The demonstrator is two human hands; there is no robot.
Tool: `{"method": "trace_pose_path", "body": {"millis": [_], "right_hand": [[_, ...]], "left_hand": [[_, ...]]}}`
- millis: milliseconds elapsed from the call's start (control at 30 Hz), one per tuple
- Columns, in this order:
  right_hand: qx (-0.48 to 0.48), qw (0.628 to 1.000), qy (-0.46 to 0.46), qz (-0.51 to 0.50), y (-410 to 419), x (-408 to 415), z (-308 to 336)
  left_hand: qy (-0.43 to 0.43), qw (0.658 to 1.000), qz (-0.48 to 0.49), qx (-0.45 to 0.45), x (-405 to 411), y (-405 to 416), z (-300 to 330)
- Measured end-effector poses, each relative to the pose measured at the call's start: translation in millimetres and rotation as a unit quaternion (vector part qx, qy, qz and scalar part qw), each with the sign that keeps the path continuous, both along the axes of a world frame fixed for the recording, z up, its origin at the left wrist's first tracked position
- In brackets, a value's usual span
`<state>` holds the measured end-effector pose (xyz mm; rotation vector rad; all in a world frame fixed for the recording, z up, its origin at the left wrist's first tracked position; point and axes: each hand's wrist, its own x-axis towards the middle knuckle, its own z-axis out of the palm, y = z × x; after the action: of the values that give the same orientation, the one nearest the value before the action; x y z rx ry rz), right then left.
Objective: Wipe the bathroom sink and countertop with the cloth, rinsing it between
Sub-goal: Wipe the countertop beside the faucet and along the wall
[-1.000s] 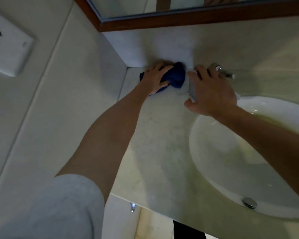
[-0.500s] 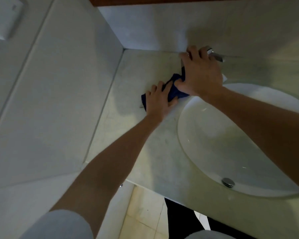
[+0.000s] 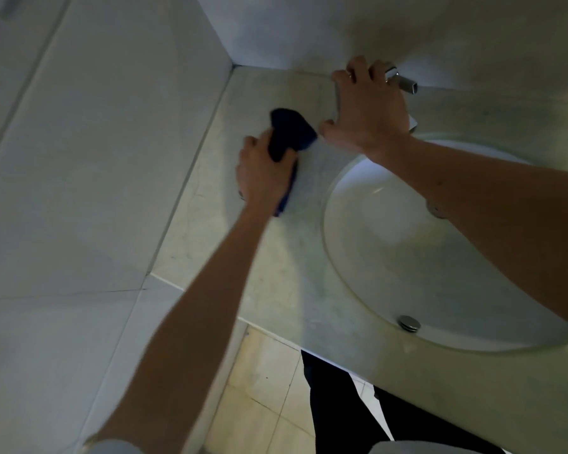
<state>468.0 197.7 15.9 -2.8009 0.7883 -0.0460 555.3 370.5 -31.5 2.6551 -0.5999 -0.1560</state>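
At far left the tiled wall is met by the countertop. Next, the cloth, dark blue and bunched, is gripped by the left hand and pressed onto the countertop, approx. midway between wall and sink. Further right, the right hand is wrapped over the faucet, fingers curled on it. For a good wipe, the cloth should be flattened and overlapping passes made w/ steady pressure toward the basin; the wall seam shouldn't be skipped. 0 brands, labels or writing can be read.
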Motion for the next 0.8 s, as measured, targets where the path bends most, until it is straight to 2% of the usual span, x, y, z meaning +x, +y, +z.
{"method": "trace_pose_path", "body": {"millis": [100,167,233,300,467,667,800], "right_hand": [[-0.002,1.0,-0.009,0.003,-1.2,0.4,-3.2],[-0.001,1.0,-0.017,0.005,-2.4,0.6,-5.9],[-0.003,1.0,-0.024,0.007,-3.4,1.3,-7.8],[-0.005,1.0,-0.025,0.009,-4.1,2.1,-9.2],[-0.015,1.0,-0.012,0.011,-3.9,2.9,-9.0],[-0.012,1.0,0.003,0.009,-2.5,1.9,-5.7],[0.004,1.0,0.005,0.009,-1.8,1.0,-2.6]], "left_hand": [[-0.009,0.999,-0.037,0.031,73.0,16.1,11.2],[-0.002,0.993,-0.075,0.092,112.4,23.7,7.9],[0.009,0.979,-0.121,0.165,134.1,32.8,-3.5],[0.016,0.97,-0.151,0.189,138.1,43.6,-16.5],[-0.023,0.977,-0.161,0.134,95.0,74.6,-33.5],[-0.054,0.99,-0.073,0.109,-2.1,100.8,-41.0],[-0.024,0.994,0.014,0.102,-79.4,84.3,-39.1]]}}
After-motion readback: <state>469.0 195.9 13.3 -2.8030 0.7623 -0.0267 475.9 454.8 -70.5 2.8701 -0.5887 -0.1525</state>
